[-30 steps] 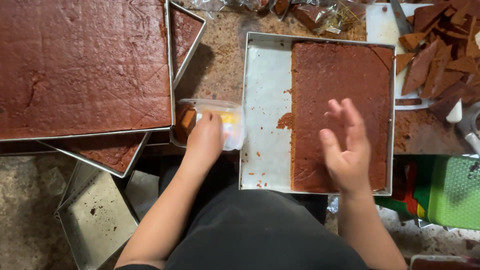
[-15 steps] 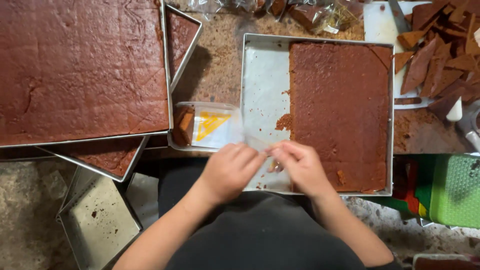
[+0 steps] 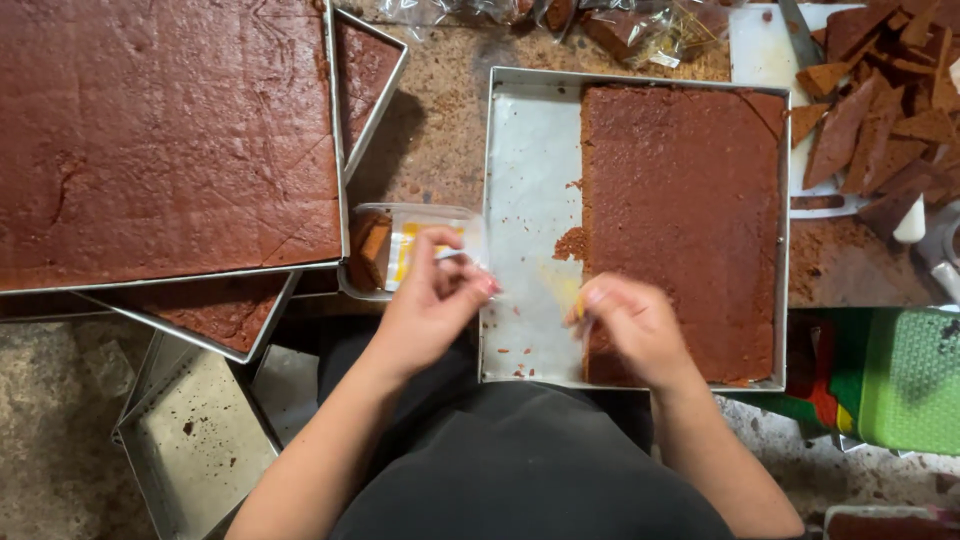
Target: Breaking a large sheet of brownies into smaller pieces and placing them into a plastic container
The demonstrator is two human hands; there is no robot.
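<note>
My left hand and my right hand are a short way apart over the near edge of a metal tray. Each hand pinches one end of a thin clear plastic wrapper with some yellow on it, pulled out between them. The wrapper is hard to make out against the tray's white lining. A brown cake slab fills the tray's right part, under my right hand. Just behind my left hand, a clear plastic tub holds a cut cake piece and something yellow.
A large tray with a whole brown cake slab lies at the left, stacked over other trays. Empty metal trays sit low at the left. Cake offcuts and a knife lie on a white board at top right. A green basket stands at right.
My left hand left the plastic tub and my right hand came off the cake slab. They met at the tray's near edge, then drew apart with the clear wrapper between them.
</note>
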